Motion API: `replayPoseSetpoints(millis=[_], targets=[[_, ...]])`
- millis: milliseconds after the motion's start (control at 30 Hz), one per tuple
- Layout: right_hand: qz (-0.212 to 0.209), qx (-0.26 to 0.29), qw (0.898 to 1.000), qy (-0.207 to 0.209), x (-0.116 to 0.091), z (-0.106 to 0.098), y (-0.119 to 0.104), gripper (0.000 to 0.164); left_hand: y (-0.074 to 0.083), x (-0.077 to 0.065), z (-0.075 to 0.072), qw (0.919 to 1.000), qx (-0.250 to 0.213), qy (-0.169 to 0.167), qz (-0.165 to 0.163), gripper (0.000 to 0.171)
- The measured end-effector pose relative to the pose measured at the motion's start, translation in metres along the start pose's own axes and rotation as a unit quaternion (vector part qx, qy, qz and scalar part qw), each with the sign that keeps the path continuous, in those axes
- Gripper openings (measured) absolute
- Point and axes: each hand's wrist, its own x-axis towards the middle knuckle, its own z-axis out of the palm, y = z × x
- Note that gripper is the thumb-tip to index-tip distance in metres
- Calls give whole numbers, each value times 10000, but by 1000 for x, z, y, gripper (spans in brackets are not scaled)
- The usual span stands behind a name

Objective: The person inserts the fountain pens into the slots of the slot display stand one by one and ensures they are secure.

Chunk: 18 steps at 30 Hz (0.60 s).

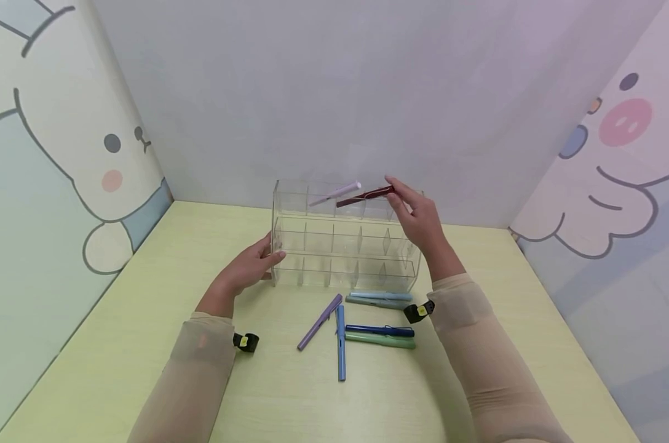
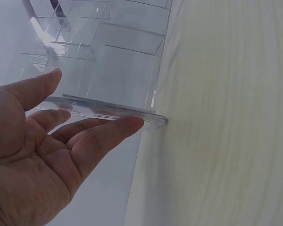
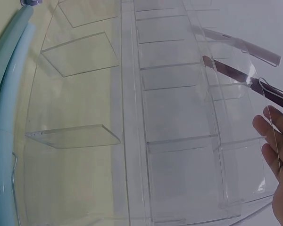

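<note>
A clear, stepped acrylic pen organizer (image 1: 345,246) with rows of compartments stands on the table. At its left side my left hand (image 1: 251,264) holds the side panel (image 2: 108,109), thumb on one face and fingers on the other. Over the top back row, my right hand (image 1: 420,218) pinches the end of a dark red pen (image 1: 364,195), tilted with its far end lower. A pale lilac pen (image 1: 337,193) leans in the back row just left of it. In the right wrist view, fingertips (image 3: 269,125) show beside the dark red pen (image 3: 231,73).
In front of the organizer lie a purple pen (image 1: 320,323), a blue pen (image 1: 341,344), a dark blue pen (image 1: 379,331), a green pen (image 1: 381,340), a light blue pen (image 1: 381,296) and a grey-green pen (image 1: 376,303). A pale wall (image 1: 334,92) rises behind.
</note>
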Motion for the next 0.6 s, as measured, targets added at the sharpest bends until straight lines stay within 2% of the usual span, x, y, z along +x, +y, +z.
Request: replayPoseSetpoints(millis=[100, 200, 400, 600], targets=[[92, 170, 9998, 63, -5, -6, 0, 49, 1, 0, 1, 10000, -15, -32, 7, 75], [87, 346, 9989, 315, -11, -16, -3, 52, 1, 1, 2, 10000, 7, -46, 33, 74], [-305, 588, 9945, 812, -25, -34, -13, 53, -1, 2, 2, 10000, 63, -41, 12, 76], [-280, 567, 9946, 828, -48, -50, -23, 56, -5, 3, -1, 10000, 73, -32, 28, 76]])
